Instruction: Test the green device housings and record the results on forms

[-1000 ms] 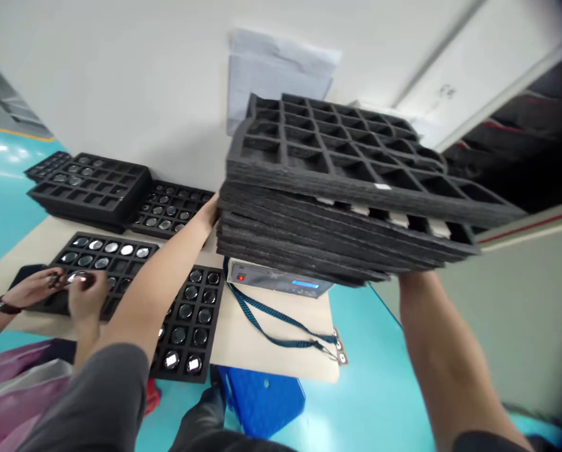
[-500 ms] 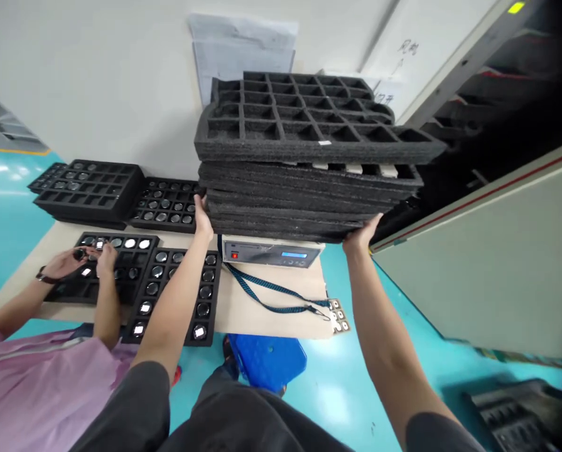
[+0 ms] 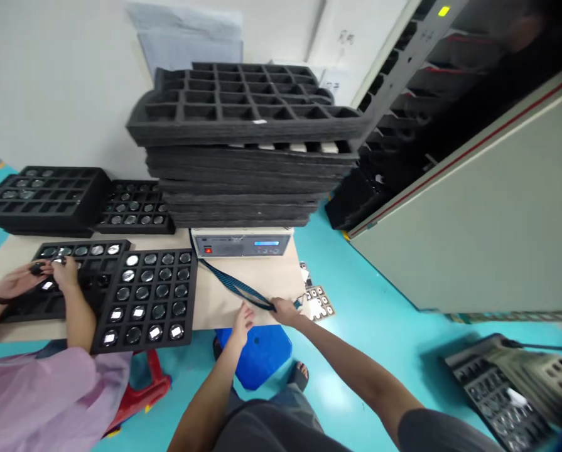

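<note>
My right hand [image 3: 285, 311] is closed on a dark teal patterned strap [image 3: 231, 282] near the table's front edge. The strap runs up and left over the tabletop, past the front of a grey instrument [image 3: 240, 245] with a red switch and a lit display. Just left of it, my left hand [image 3: 243, 321] hovers by the table edge, its fingers apart and holding nothing. A tall stack of black foam trays [image 3: 243, 182] with square pockets rests on top of the instrument, its upper trays overhanging and uneven.
Black trays with round glassy parts [image 3: 144, 301] cover the left of the table [image 3: 238, 301]. A co-worker's hands [image 3: 40, 276] handle a small part there. A blue stool [image 3: 257, 355] stands below the edge. At right are a cabinet door [image 3: 488, 207] and a tray [image 3: 492, 389].
Both my hands have let go of the foam stack and come down to the table's front edge. My right hand has taken hold of the strap. The view has shifted right.
</note>
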`<state>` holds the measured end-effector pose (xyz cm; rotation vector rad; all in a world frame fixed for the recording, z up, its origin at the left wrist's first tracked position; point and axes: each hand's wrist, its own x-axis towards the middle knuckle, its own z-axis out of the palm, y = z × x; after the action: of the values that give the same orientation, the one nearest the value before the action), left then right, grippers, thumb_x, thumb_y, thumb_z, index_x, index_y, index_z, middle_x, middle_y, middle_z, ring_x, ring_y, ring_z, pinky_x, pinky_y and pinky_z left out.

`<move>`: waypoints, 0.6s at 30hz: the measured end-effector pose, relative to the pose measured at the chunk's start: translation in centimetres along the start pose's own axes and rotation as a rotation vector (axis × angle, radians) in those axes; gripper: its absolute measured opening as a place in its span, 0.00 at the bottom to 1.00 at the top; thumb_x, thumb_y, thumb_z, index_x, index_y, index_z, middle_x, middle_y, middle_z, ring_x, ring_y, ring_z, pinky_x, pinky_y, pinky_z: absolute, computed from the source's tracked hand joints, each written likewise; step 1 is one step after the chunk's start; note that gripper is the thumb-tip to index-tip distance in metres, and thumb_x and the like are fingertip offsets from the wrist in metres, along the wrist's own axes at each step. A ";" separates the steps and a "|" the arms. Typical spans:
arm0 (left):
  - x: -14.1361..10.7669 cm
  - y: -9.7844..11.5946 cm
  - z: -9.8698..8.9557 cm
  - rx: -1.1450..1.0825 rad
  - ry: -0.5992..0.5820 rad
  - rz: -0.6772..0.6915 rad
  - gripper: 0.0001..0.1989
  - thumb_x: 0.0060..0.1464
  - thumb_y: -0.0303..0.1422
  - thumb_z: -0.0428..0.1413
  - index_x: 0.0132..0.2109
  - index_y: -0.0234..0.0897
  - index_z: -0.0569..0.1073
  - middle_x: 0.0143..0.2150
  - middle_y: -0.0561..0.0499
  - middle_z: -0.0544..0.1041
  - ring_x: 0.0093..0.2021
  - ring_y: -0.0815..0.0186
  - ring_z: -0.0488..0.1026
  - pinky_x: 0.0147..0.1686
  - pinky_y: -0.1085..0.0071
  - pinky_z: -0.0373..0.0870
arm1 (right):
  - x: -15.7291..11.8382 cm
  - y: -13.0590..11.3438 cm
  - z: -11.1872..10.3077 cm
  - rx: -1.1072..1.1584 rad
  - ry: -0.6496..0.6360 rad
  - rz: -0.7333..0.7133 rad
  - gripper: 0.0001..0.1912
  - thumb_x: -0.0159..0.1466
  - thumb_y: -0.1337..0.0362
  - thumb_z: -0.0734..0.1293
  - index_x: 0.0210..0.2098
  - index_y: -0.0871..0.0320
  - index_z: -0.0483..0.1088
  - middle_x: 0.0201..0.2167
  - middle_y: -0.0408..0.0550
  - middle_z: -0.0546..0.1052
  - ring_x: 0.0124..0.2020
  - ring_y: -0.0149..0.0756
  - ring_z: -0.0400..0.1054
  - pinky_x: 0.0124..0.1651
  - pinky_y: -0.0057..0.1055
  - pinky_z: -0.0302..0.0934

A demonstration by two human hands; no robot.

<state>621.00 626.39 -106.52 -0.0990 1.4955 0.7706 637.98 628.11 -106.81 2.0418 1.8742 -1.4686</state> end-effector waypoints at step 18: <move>-21.1 3.6 12.1 -0.457 -0.228 0.649 0.16 0.72 0.32 0.37 0.43 0.32 0.68 0.20 0.59 0.67 0.18 0.81 0.66 0.21 0.89 0.68 | -21.6 32.0 -12.4 0.801 0.165 0.085 0.10 0.53 0.59 0.67 0.33 0.57 0.70 0.27 0.48 0.78 0.31 0.38 0.74 0.38 0.37 0.70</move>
<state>631.85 626.96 -84.48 0.1382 1.1081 1.5861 673.76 609.17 -104.43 2.5488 1.3091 -2.3547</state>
